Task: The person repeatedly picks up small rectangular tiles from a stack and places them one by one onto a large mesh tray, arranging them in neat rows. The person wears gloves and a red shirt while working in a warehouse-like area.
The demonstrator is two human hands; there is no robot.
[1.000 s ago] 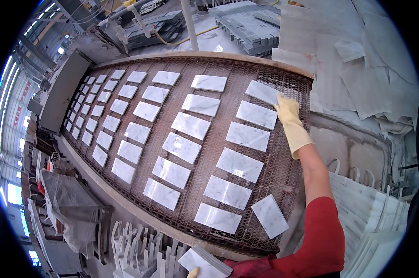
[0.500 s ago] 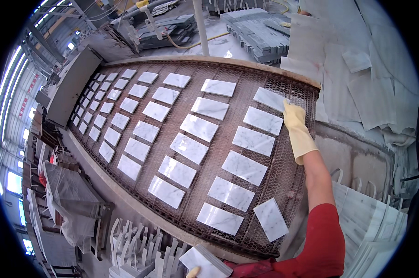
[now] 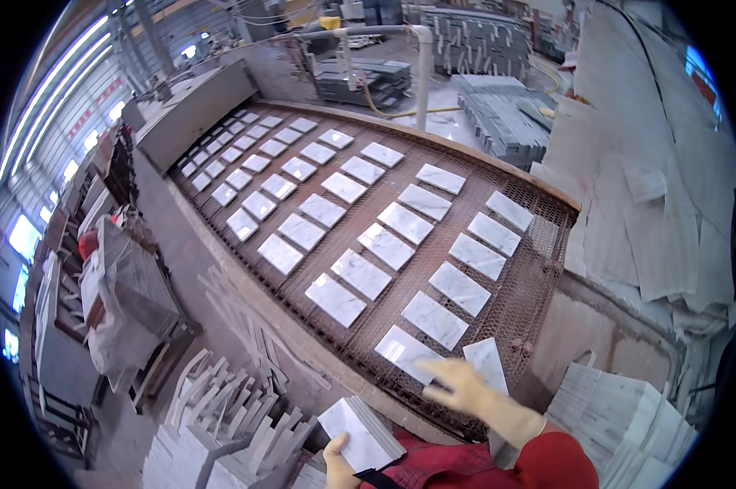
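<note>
Marble tiles point(image 3: 366, 436), white with grey veining, flat rectangular slabs: a small stack of them sits against my chest at the lower edge of the view, long axis running from lower right up to the left, the top face smooth and faintly glossy. My left hand point(image 3: 339, 463), in a pale yellow rubber glove, grips the stack from below, thumb pressed on the near edge. My right hand point(image 3: 465, 385), gloved the same, reaches forward from a red sleeve point(image 3: 555, 460), fingers spread and loose, grasping nothing, hovering over the near corner of the mesh conveyor point(image 3: 531, 285). Just beside its fingers lies a single tile point(image 3: 487, 363), set at a slant, its long axis pointing away from me and slightly left. Conveyor bed: brown woven metal mesh, long and tapering into the distance, carrying four rows of matching tiles point(image 3: 384, 244), each lying flat with its long axis crosswise to the belt. Loose offcut strips point(image 3: 246, 407), pale stone, heaped on the floor at lower left. Stacked slabs point(image 3: 620, 416), same stone, at lower right.
</note>
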